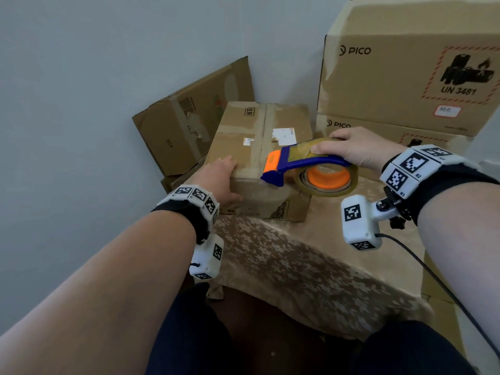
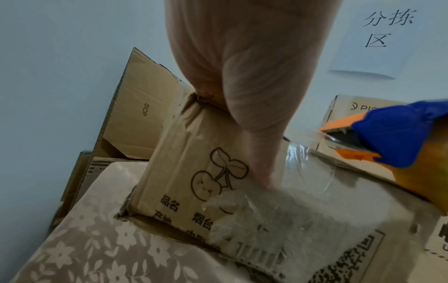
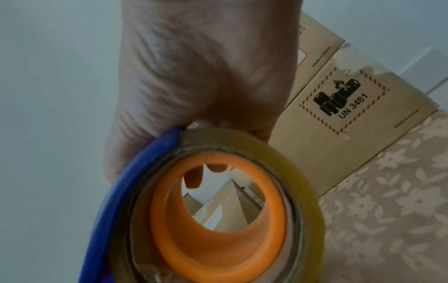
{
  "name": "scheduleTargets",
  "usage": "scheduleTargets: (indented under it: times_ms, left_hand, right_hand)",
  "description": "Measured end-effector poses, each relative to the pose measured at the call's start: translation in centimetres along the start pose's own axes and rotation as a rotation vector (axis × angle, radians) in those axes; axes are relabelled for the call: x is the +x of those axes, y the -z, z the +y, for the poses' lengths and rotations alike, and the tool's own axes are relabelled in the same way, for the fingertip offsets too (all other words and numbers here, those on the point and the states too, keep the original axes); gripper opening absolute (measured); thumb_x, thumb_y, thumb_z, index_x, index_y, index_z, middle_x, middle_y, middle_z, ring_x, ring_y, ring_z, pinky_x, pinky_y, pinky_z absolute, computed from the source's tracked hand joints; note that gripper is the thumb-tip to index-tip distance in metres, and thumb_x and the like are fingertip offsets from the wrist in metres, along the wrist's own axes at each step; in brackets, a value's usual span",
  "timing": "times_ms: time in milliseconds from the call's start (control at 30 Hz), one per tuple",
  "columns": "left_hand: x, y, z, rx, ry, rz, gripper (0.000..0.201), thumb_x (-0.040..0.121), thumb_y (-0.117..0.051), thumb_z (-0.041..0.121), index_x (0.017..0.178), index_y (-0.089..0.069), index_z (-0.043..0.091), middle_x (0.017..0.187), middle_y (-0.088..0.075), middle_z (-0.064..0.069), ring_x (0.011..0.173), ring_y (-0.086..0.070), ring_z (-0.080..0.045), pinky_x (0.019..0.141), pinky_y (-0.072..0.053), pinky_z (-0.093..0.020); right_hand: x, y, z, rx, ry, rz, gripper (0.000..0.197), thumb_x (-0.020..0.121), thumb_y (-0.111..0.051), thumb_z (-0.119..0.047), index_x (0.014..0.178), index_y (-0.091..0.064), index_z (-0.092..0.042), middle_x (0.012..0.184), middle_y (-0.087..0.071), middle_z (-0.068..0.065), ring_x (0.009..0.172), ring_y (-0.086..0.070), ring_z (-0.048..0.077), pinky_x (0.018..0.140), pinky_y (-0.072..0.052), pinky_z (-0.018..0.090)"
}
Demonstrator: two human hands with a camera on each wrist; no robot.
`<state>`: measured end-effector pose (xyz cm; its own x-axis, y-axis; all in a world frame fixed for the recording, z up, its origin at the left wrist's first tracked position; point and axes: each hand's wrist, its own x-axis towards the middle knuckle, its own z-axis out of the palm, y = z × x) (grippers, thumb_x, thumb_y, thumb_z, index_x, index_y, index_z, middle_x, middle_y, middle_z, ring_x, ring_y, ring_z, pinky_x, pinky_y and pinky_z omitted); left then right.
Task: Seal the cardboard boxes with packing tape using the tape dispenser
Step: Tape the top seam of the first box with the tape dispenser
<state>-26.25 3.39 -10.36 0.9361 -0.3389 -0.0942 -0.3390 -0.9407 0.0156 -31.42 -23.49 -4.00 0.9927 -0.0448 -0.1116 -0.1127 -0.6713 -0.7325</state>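
A brown cardboard box [image 1: 259, 131] with closed, taped flaps lies on the cloth-covered table [image 1: 297, 266]. My left hand [image 1: 230, 180] rests on its near left corner, fingers flat on the top. The thumb [image 2: 261, 153] presses straight down the front face [image 2: 184, 153], onto clear tape stuck there. My right hand [image 1: 349, 147] grips a blue and orange tape dispenser [image 1: 303, 161] from above, fingers round its roll of clear tape [image 1: 327, 180]. The dispenser's orange front end hovers over the box's near right part. In the right wrist view the roll [image 3: 303, 172] and its orange core [image 3: 218, 239] fill the lower frame.
Two stacked PICO cartons [image 1: 405, 77] stand at the right, close behind my right hand. A flattened box [image 1: 189, 125] leans on the wall at the back left. A paper sign [image 2: 378, 38] hangs on the wall. A black cable [image 1: 433, 280] trails from my right wrist.
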Motion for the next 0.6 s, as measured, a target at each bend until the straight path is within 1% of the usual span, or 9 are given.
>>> scheduleTargets:
  times_ms: [67, 133, 167, 200, 300, 367, 467, 567, 600]
  left_hand:
    - [0.0, 0.1, 0.0, 0.013, -0.016, 0.004, 0.09, 0.081, -0.068, 0.05, 0.15, -0.021, 0.015, 0.158, -0.02, -0.001, 0.142, -0.025, -0.02, 0.114, -0.025, -0.036]
    - [0.0, 0.2, -0.2, 0.013, -0.038, -0.007, 0.086, 0.084, -0.066, 0.048, 0.15, -0.021, 0.015, 0.157, -0.02, -0.002, 0.141, -0.025, -0.021, 0.114, -0.026, -0.036]
    - [0.0, 0.3, -0.4, 0.012, -0.047, -0.018, 0.084, 0.085, -0.065, 0.045, 0.15, -0.021, 0.015, 0.157, -0.019, -0.002, 0.141, -0.025, -0.021, 0.113, -0.026, -0.036]
    - [-0.1, 0.5, -0.6, 0.009, -0.053, -0.031, 0.083, 0.086, -0.065, 0.043, 0.15, -0.021, 0.015, 0.157, -0.019, -0.002, 0.141, -0.025, -0.021, 0.113, -0.026, -0.036]
    - [-0.1, 1.1, -1.5, 0.011, -0.072, -0.056, 0.08, 0.087, -0.065, 0.039, 0.15, -0.022, 0.014, 0.156, -0.023, -0.003, 0.14, -0.026, -0.023, 0.112, -0.028, -0.037]
    - [0.0, 1.4, -2.4, 0.021, -0.075, -0.102, 0.082, 0.088, -0.064, 0.038, 0.152, -0.018, 0.015, 0.158, -0.017, -0.001, 0.144, -0.02, -0.024, 0.115, -0.024, -0.04]
    - [0.5, 1.8, -4.1, 0.079, -0.026, -0.163, 0.079, 0.09, -0.061, 0.036, 0.152, -0.014, 0.02, 0.159, -0.014, 0.003, 0.145, -0.018, -0.024, 0.116, -0.019, -0.049]
    - [1.1, 2.5, -5.5, 0.17, 0.07, -0.167, 0.065, 0.095, -0.055, 0.026, 0.15, -0.021, 0.021, 0.156, -0.023, 0.003, 0.142, -0.026, -0.023, 0.115, -0.007, -0.055]
    - [1.2, 2.8, -5.8, 0.169, 0.093, -0.154, 0.056, 0.096, -0.051, 0.021, 0.147, -0.028, 0.021, 0.153, -0.03, 0.001, 0.139, -0.031, -0.023, 0.115, -0.007, -0.055]
  right_hand:
    - [0.1, 0.1, 0.2, 0.079, -0.058, -0.019, 0.05, 0.074, -0.07, -0.057, 0.101, -0.062, -0.016, 0.095, -0.067, 0.004, 0.087, -0.061, 0.02, 0.08, -0.045, 0.03]
    - [-0.1, -0.3, 0.3, 0.248, -0.159, -0.104, 0.069, 0.056, -0.074, -0.063, 0.102, -0.065, -0.012, 0.097, -0.072, 0.01, 0.084, -0.065, 0.023, 0.086, -0.053, 0.034]
    - [-0.1, -0.6, 0.5, 0.313, -0.201, -0.141, 0.074, 0.049, -0.075, -0.063, 0.101, -0.066, -0.011, 0.097, -0.073, 0.012, 0.082, -0.066, 0.023, 0.089, -0.053, 0.035]
    - [-0.1, -0.9, 0.4, 0.354, -0.229, -0.167, 0.074, 0.048, -0.076, -0.061, 0.102, -0.067, -0.011, 0.094, -0.072, 0.012, 0.079, -0.065, 0.023, 0.089, -0.052, 0.035]
    - [-0.2, -1.7, -0.4, 0.409, -0.266, -0.23, 0.053, 0.068, -0.072, -0.055, 0.1, -0.068, -0.014, 0.089, -0.071, 0.009, 0.073, -0.064, 0.021, 0.086, -0.052, 0.034]
    - [-0.1, -2.1, -1.0, 0.403, -0.284, -0.256, 0.045, 0.077, -0.069, -0.054, 0.1, -0.068, -0.015, 0.092, -0.07, 0.01, 0.077, -0.064, 0.022, 0.091, -0.051, 0.038]
    - [0.2, -3.6, -2.2, 0.381, -0.293, -0.24, 0.058, 0.071, -0.072, -0.06, 0.11, -0.069, -0.017, 0.094, -0.073, 0.008, 0.083, -0.066, 0.022, 0.095, -0.051, 0.044]
    - [0.4, -5.6, -3.8, 0.394, -0.296, -0.255, 0.057, 0.069, -0.071, -0.064, 0.103, -0.07, -0.018, 0.084, -0.073, 0.002, 0.078, -0.068, 0.02, 0.087, -0.056, 0.043]
    - [0.5, -6.4, -4.4, 0.397, -0.296, -0.272, 0.055, 0.071, -0.069, -0.065, 0.099, -0.069, -0.018, 0.081, -0.073, 0.002, 0.075, -0.069, 0.02, 0.082, -0.057, 0.041]
